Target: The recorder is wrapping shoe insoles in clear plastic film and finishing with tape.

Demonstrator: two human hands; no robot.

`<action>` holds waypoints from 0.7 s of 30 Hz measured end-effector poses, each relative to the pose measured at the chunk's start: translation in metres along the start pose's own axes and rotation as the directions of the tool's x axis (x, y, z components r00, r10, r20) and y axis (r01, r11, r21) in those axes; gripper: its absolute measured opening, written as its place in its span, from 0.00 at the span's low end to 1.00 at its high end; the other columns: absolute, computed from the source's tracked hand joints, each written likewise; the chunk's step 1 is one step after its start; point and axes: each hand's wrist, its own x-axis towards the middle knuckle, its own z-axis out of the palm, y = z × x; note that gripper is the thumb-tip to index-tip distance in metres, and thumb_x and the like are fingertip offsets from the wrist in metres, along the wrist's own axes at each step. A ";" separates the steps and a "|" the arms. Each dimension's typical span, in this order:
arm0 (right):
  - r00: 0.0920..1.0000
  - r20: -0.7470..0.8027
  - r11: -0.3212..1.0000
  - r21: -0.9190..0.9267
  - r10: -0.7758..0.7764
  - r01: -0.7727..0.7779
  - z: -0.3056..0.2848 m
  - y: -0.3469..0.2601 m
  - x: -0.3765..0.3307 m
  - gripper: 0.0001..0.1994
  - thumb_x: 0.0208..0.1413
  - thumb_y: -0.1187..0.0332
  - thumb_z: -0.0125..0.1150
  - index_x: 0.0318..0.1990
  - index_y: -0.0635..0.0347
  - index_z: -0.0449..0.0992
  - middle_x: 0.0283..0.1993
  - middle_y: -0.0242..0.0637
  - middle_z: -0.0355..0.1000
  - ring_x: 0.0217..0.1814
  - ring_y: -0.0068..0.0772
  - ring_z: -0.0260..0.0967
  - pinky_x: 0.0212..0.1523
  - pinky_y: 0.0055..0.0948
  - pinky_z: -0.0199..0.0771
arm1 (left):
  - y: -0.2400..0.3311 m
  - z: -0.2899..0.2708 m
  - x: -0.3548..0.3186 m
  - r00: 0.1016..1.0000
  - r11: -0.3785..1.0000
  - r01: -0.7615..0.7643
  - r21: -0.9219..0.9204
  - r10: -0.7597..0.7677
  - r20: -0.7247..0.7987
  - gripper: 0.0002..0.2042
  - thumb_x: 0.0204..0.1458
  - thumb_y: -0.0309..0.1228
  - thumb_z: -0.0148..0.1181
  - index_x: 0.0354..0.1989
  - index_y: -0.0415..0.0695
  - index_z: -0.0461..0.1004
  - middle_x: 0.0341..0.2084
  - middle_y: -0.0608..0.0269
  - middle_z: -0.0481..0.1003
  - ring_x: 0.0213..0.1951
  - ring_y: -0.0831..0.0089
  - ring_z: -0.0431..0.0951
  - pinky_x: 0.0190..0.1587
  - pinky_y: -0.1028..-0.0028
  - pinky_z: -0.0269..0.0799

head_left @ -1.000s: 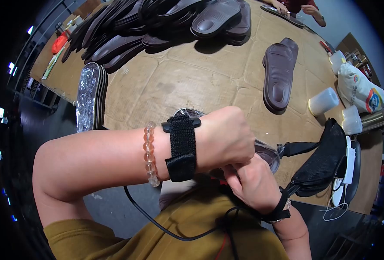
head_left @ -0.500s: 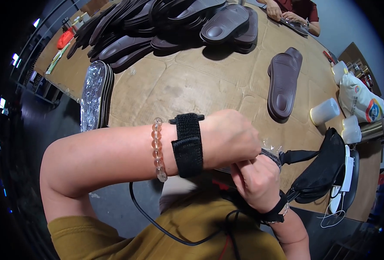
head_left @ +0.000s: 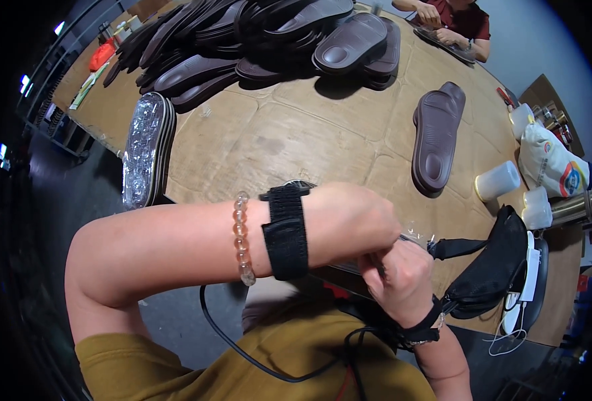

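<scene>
My left hand [head_left: 356,220] reaches across to the right, its wrist bent and its fingers curled down out of sight. Against its fingertips sits my right hand [head_left: 403,275], closed in a pinch, its thumb and forefinger drawn together. What the fingers grip is hidden by the hands. Clear plastic film [head_left: 413,235] shows crinkled just beyond the knuckles, over a dark edge. A dark, flat piece [head_left: 349,266] shows partly below my left hand, at the table's near edge. A single brown slipper sole [head_left: 437,137] lies apart, beyond my right hand.
Brown soles [head_left: 242,40] are heaped at the far left. A film-wrapped stack of soles [head_left: 145,150] lies at the left edge. On the right are a translucent cup [head_left: 497,180], a white bag [head_left: 549,160] and a black pouch [head_left: 486,271]. A co-worker's hands [head_left: 439,27] handle a sole opposite.
My hands stay together, with my left hand slightly lower in view and the right fingers shifted a little. The co-worker's hands have moved over their sole. The view has tilted slightly.
</scene>
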 end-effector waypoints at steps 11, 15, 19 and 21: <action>0.977 -0.166 0.955 -0.241 0.134 -0.172 -0.043 0.039 0.016 0.23 0.53 0.58 0.78 0.48 0.66 0.79 0.39 0.48 0.79 0.44 0.56 0.77 0.50 0.47 0.75 | 0.001 -0.005 -0.006 0.997 0.999 0.023 0.049 -0.026 0.069 0.13 0.52 0.21 0.60 0.46 0.37 0.72 0.26 0.49 0.80 0.36 0.49 0.85 0.38 0.55 0.80; 0.937 0.043 0.921 -0.204 0.346 -0.331 -0.038 0.050 0.010 0.31 0.50 0.49 0.79 0.46 0.73 0.80 0.33 0.56 0.78 0.39 0.56 0.79 0.44 0.46 0.78 | 0.000 -0.008 -0.007 0.997 0.999 0.019 0.032 -0.022 0.076 0.17 0.52 0.20 0.58 0.52 0.38 0.72 0.28 0.50 0.80 0.36 0.49 0.85 0.38 0.55 0.80; 0.852 0.171 0.865 -0.006 0.495 -0.501 -0.034 0.051 0.012 0.20 0.52 0.58 0.79 0.37 0.70 0.83 0.28 0.50 0.78 0.30 0.50 0.79 0.35 0.40 0.78 | 0.001 -0.008 -0.007 0.992 0.997 0.075 0.022 -0.077 0.104 0.22 0.52 0.20 0.59 0.58 0.40 0.70 0.35 0.50 0.80 0.36 0.49 0.85 0.38 0.55 0.80; 0.837 0.197 0.846 0.064 0.510 -0.530 -0.033 0.052 0.011 0.15 0.53 0.62 0.78 0.34 0.68 0.83 0.28 0.49 0.78 0.29 0.47 0.78 0.33 0.38 0.78 | 0.005 -0.011 -0.005 0.980 0.985 0.161 0.065 -0.167 0.108 0.26 0.52 0.19 0.59 0.63 0.42 0.66 0.43 0.48 0.78 0.36 0.48 0.84 0.38 0.55 0.80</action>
